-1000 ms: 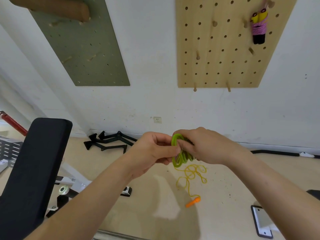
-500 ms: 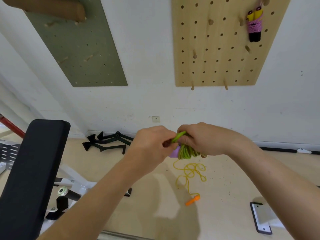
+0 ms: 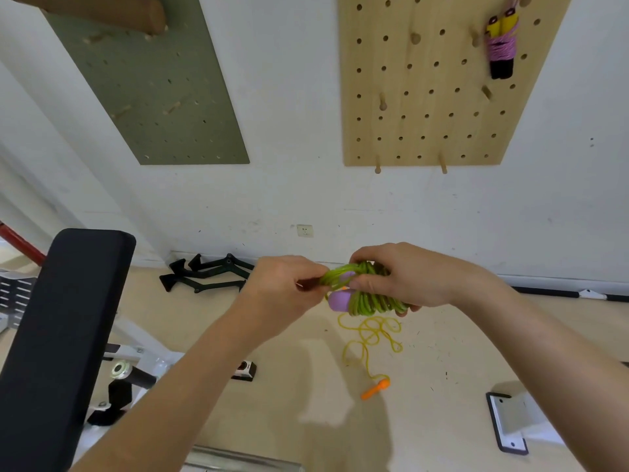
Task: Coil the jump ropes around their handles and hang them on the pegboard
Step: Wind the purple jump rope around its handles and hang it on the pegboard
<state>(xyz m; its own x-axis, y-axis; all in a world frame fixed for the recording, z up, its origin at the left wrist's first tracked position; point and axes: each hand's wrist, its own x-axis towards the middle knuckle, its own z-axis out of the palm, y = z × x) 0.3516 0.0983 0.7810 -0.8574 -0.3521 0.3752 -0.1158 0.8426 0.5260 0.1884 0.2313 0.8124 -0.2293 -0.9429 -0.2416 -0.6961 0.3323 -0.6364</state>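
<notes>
The right hand (image 3: 415,275) gripped the coiled green rope (image 3: 371,298) round its purple handle (image 3: 338,300), while the left hand (image 3: 284,287) pinched a loop.

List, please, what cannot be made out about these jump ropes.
All head view.
Handles of the green rope: mostly hidden by the right hand; only a purple end shows.
Its pulled strand's end: inside the left hand.
Top of the yellow rope: behind the green rope.
</notes>
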